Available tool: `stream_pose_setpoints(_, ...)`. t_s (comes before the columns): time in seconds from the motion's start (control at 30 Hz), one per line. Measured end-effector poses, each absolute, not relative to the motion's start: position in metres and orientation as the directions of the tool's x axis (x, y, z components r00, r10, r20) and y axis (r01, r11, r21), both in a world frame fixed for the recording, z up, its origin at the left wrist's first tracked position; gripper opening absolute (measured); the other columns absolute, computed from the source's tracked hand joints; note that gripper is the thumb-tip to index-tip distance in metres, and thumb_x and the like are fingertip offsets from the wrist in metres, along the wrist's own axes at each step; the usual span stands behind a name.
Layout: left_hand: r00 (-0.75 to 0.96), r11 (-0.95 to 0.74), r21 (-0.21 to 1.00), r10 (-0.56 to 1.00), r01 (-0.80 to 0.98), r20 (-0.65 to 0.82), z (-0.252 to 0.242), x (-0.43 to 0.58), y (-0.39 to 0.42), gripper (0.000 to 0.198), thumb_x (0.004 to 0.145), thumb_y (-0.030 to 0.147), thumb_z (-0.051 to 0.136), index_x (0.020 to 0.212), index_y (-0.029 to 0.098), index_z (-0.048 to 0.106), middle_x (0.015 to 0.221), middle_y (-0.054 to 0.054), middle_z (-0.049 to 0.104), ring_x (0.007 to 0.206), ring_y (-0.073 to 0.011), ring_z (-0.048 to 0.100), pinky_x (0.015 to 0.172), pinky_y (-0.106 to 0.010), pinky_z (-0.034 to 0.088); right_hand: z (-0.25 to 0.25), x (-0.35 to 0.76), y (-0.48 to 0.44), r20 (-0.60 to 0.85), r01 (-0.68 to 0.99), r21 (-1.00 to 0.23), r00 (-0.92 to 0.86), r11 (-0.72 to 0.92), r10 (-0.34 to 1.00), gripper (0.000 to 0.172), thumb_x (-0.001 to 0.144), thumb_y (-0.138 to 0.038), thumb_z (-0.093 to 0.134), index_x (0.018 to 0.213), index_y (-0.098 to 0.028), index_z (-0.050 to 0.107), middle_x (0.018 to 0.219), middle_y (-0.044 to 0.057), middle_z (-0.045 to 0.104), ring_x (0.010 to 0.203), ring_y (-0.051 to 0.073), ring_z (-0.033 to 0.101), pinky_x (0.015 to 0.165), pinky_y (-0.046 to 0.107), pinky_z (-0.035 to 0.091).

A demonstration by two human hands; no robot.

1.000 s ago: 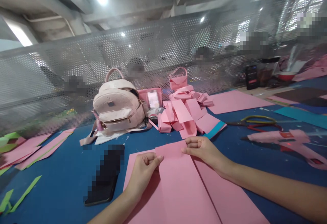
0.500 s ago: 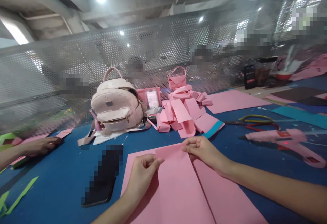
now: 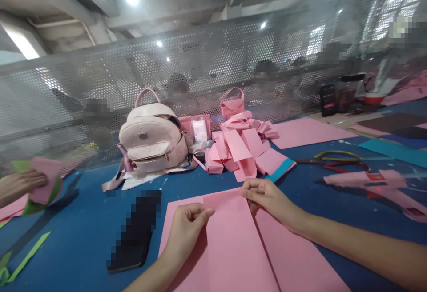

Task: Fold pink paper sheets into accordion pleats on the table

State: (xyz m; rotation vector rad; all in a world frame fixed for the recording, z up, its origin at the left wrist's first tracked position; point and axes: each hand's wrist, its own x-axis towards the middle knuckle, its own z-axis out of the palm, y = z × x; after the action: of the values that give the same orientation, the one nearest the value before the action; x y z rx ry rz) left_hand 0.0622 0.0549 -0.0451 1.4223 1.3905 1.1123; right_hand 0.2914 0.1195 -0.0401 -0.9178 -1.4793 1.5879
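A folded strip of pink paper (image 3: 230, 243) lies over a larger pink sheet (image 3: 300, 258) on the blue table in front of me. My left hand (image 3: 189, 225) pinches the strip's left edge between thumb and bent fingers. At the strip's far right corner, my right hand (image 3: 265, 196) grips the paper with thumb and forefinger, its other fingers curled. The strip's near end runs out of view at the bottom.
Left of the paper lies a black phone (image 3: 133, 234). A pink glue gun (image 3: 370, 181) and scissors (image 3: 336, 158) rest at the right. Behind are a pale backpack (image 3: 153, 136) and piled pink paper pieces (image 3: 238, 145). Another person's hand (image 3: 28, 183) holds pink and green paper at the left.
My hands stay almost still on the pink strip. At the left, the other person's hand has lifted pink and green paper off the table.
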Motion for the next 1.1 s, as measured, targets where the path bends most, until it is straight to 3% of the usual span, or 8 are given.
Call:
stream_pose_setpoints(0.27, -0.064, -0.045, 0.973, 0.996, 0.225, 0.06, -0.045, 0.06, 0.056, 0.061, 0.072, 0.066, 0.067, 0.051, 0.022, 0.03, 0.057, 0.006, 0.021, 0.057, -0.0103, 0.018, 0.053, -0.026, 0.016, -0.041, 0.287, 0.118, -0.047, 0.015, -0.999, -0.495, -0.045, 0.868, 0.04, 0.076, -0.053, 0.075, 0.072, -0.018, 0.056, 0.056, -0.004, 0.055, 0.05, 0.012, 0.054, 0.052, 0.024, 0.044)
stream_pose_setpoints(0.47, -0.103, -0.047, 0.982, 0.992, 0.182, 0.067, -0.04, 0.059, 0.054, 0.054, 0.071, 0.059, 0.071, 0.049, 0.02, 0.042, 0.055, 0.006, 0.026, 0.056, -0.0099, 0.022, 0.053, -0.026, 0.018, -0.038, 0.285, 0.111, 0.0, 0.108, -0.993, -0.452, 0.054, 0.892, 0.047, 0.073, -0.058, 0.074, 0.061, -0.019, 0.05, 0.048, -0.006, 0.046, 0.044, 0.009, 0.043, 0.044, 0.022, 0.032)
stream_pose_setpoints(0.67, -0.152, -0.055, 0.992, 0.986, 0.118, 0.072, -0.035, 0.058, 0.053, 0.051, 0.068, 0.059, 0.076, 0.051, 0.017, 0.053, 0.052, 0.005, 0.036, 0.052, -0.0097, 0.032, 0.051, -0.024, 0.024, -0.043, 0.284, 0.101, 0.047, 0.177, -0.974, -0.464, 0.144, 0.885, 0.053, 0.081, -0.067, 0.061, 0.06, -0.021, 0.046, 0.056, -0.004, 0.043, 0.053, 0.013, 0.043, 0.05, 0.026, 0.032)
stream_pose_setpoints(0.87, -0.173, -0.054, 0.998, 0.983, 0.038, 0.06, -0.036, 0.052, 0.058, 0.051, 0.067, 0.061, 0.076, 0.056, 0.016, 0.057, 0.054, 0.004, 0.043, 0.053, -0.0098, 0.038, 0.052, -0.023, 0.033, -0.048, 0.283, 0.092, 0.005, 0.287, -0.938, -0.551, 0.195, 0.835, 0.059, 0.087, -0.072, 0.046, 0.059, -0.022, 0.036, 0.057, -0.004, 0.032, 0.055, 0.012, 0.032, 0.052, 0.027, 0.026)
stream_pose_setpoints(1.0, -0.177, -0.061, 0.998, 0.982, 0.007, 0.061, -0.033, 0.053, 0.057, 0.05, 0.066, 0.058, 0.079, 0.056, 0.015, 0.055, 0.055, 0.005, 0.041, 0.054, -0.0084, 0.036, 0.052, -0.021, 0.034, -0.043, 0.282, 0.09, 0.057, 0.269, -0.935, -0.526, 0.23, 0.849, 0.062, 0.087, -0.074, 0.045, 0.056, -0.022, 0.03, 0.056, -0.005, 0.026, 0.053, 0.011, 0.025, 0.051, 0.028, 0.022)
stream_pose_setpoints(1.1, -0.199, -0.071, 0.997, 0.978, -0.012, 0.067, -0.029, 0.053, 0.058, 0.049, 0.066, 0.056, 0.081, 0.057, 0.015, 0.056, 0.055, 0.005, 0.041, 0.054, -0.0077, 0.036, 0.052, -0.02, 0.034, -0.04, 0.282, 0.086, 0.022, 0.24, -0.955, -0.524, 0.173, 0.851, 0.061, 0.083, -0.074, 0.053, 0.056, -0.021, 0.036, 0.058, -0.004, 0.032, 0.055, 0.012, 0.03, 0.051, 0.027, 0.026)
